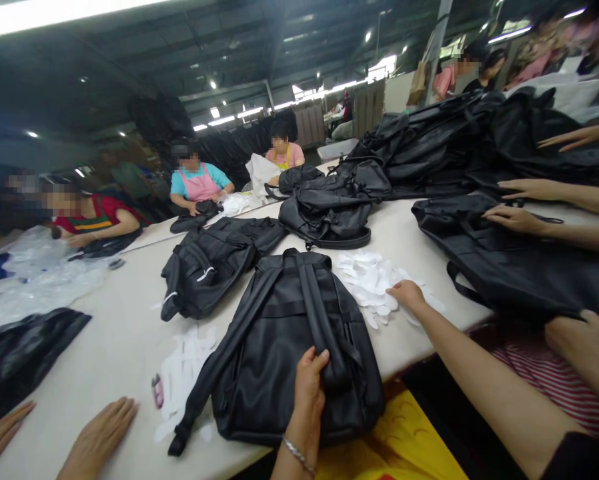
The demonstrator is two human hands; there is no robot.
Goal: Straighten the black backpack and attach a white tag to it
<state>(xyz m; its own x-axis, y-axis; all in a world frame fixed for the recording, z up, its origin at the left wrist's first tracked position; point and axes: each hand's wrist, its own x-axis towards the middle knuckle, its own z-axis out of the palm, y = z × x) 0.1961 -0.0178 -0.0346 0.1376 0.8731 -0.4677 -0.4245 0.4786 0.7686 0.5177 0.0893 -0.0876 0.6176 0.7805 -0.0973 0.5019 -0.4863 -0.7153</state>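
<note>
A black backpack (284, 347) lies back-side up on the white table (119, 347) in front of me. My left hand (308, 390), with a bracelet on the wrist, is closed round the lower end of one shoulder strap. My right hand (405, 293) reaches to the right, knuckles up, with its fingers curled down into a pile of small white pieces (367, 280). What those fingers pinch is hidden.
Another black backpack (209, 267) lies beyond mine, and more are piled at the back (329, 207) and right (509, 267). White pieces (182, 373) and a small pink item (157, 391) lie left of my bag. Other people's hands rest at the bottom left (99, 433) and right (514, 217). Several workers sit opposite.
</note>
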